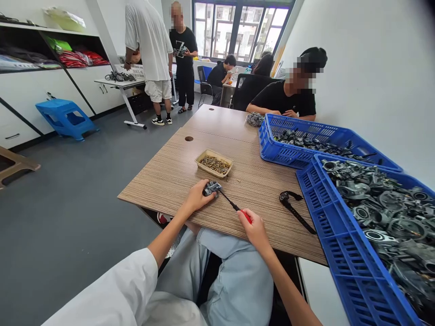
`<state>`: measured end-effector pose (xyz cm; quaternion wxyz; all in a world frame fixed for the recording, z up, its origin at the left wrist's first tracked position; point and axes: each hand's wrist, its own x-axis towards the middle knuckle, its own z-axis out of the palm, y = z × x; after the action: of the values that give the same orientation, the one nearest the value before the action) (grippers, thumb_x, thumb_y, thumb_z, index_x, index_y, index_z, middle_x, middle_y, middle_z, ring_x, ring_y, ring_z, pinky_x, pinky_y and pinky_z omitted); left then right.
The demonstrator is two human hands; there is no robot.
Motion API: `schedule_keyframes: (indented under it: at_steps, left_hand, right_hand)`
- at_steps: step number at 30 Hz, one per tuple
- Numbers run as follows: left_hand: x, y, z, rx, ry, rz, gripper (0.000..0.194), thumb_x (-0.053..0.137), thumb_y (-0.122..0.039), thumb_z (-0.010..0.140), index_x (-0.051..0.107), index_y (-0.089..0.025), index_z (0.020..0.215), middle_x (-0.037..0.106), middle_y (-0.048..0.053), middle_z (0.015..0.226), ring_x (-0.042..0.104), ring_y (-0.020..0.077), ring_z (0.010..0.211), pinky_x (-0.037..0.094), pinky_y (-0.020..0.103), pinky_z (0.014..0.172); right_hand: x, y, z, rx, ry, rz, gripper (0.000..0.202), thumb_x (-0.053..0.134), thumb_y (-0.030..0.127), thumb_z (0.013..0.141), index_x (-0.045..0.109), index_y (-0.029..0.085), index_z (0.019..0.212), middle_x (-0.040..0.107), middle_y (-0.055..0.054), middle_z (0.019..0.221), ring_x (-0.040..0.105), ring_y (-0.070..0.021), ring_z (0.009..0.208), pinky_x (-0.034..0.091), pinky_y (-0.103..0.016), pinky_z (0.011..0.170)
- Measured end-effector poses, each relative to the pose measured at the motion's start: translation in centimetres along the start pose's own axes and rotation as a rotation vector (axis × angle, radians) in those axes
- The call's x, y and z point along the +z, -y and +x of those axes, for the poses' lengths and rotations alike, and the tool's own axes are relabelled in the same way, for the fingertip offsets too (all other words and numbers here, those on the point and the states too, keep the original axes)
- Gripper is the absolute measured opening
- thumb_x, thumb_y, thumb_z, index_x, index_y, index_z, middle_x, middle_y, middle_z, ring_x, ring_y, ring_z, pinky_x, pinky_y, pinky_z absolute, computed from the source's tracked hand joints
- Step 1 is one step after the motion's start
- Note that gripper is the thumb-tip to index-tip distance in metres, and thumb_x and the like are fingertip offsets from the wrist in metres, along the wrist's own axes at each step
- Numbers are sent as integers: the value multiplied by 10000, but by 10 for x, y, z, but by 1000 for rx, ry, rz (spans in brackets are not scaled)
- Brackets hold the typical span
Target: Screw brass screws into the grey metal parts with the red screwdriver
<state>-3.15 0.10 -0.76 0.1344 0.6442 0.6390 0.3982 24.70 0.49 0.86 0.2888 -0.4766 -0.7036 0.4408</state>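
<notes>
My left hand (198,196) is closed around a small grey metal casting (212,188) and steadies it on the wood-grain table (163,181). In my right hand (254,228) is a screwdriver (245,216) with a red handle and a dark shaft. Its tip meets the right side of the casting; the exact contact spot is too small to make out. Just beyond the casting stands a cream tray (201,168) full of small brass-coloured screws. A single loose screw (238,180) lies to the right of that tray.
Two blue crates (312,203) of metal castings line the right side. A black wristwatch (288,203) lies beside the nearer one. Across the table a person (288,97) in black sits by a heap of small parts (254,119). Other people are farther back. A blue stool (66,117) stands left.
</notes>
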Motion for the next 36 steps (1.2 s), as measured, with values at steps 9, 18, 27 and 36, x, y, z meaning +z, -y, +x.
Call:
schedule_keyframes:
  at_steps: [9,18,27,36]
  left_hand:
    - [0,-3,-1,-3,7,6,369,692,-429,890,612,-214,1178,682,72,1104,655,254,1008,529,381,913]
    - [2,-3,-2,8,13,6,426,706,-433,893,606,-213,1244,686,81,1148,667,270,1042,535,398,934]
    - [1,-3,-2,8,3,-20,419,704,-428,893,616,-201,1234,690,90,1145,659,267,1044,531,401,940]
    - [3,0,-2,13,-15,-4,409,706,-435,893,617,-205,1219,688,86,1129,667,266,1041,539,398,941]
  right_hand:
    - [1,-3,1,-30,-70,-15,539,497,709,967,573,225,742,557,1,568,491,-162,536,379,-273,537]
    - [-3,-4,10,200,60,195,689,455,855,877,593,204,696,519,-6,429,367,-110,351,252,-244,368]
    - [-4,-10,7,-46,31,115,473,594,685,925,578,218,853,523,19,647,432,-145,560,356,-264,521]
    - [0,-5,-6,-117,-116,-39,298,641,522,953,581,232,988,662,-10,796,578,-198,710,434,-301,711]
